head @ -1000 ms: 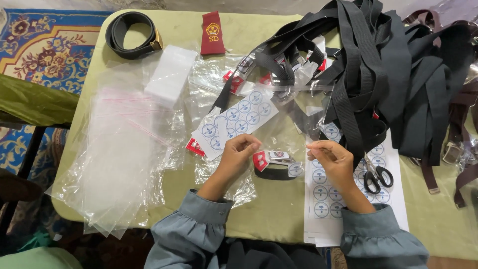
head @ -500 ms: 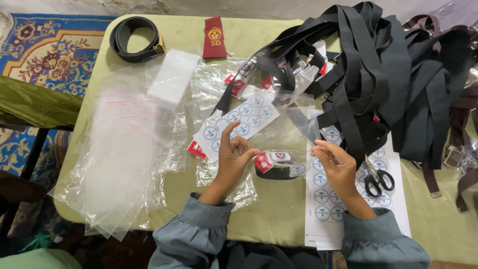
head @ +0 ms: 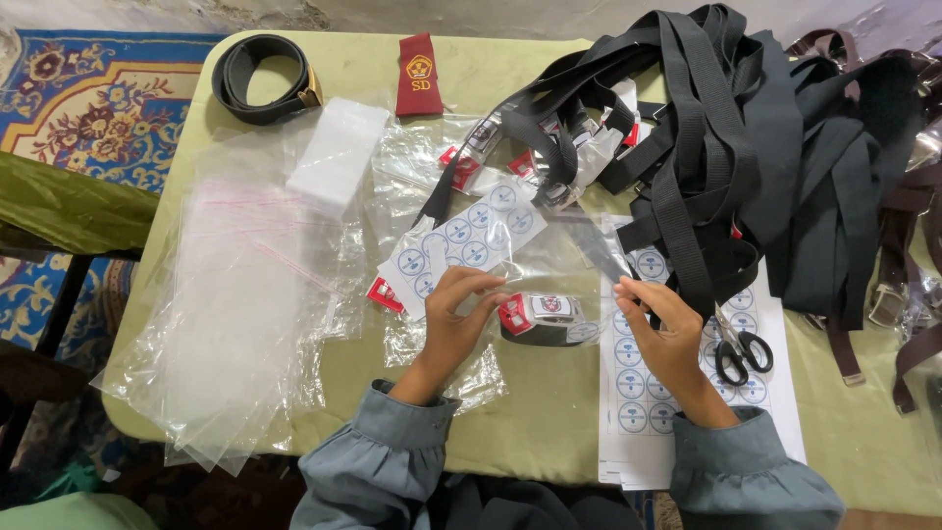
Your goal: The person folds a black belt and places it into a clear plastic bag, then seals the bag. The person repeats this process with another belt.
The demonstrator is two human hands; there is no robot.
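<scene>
Clear plastic bag (head: 579, 250), thin and glossy, stretched above the middle of the pale green table (head: 549, 432), near its front edge. Held between both hands: left hand (head: 459, 314) with fingers (head: 481, 290) narrowed to a pinch on the left edge of the film, right hand (head: 667, 329) with fingers (head: 638, 292) closed the same way on the right edge. Pulled apart like that, probably, to keep the limp film taut and flat instead of sagging onto itself. Almost see-through, marked only by streaks of glare and a faint crease; exact outline hard to trace against the litter beneath, so mouth open or closed not possible to say.

Just under it, between the two wrists, a rolled black webbing belt with a red-and-white label (head: 540, 319), lying on its side on the table.

To the left of centre, partly under the film, a white sheet of round blue stickers (head: 471, 231), tilted. A second, longer sticker sheet (head: 638, 402) under the right forearm, with black-handled scissors (head: 741, 351) resting on its right side, close to reach.

Far right, a loose heap of black webbing straps (head: 726, 157), spilling toward the sticker sheets. Left side, a broad stack of empty clear bags (head: 235, 324), overhanging the table edge. Far left corner, a coiled black belt (head: 260, 79); just right of it, a dark red cloth badge (head: 419, 74).
</scene>
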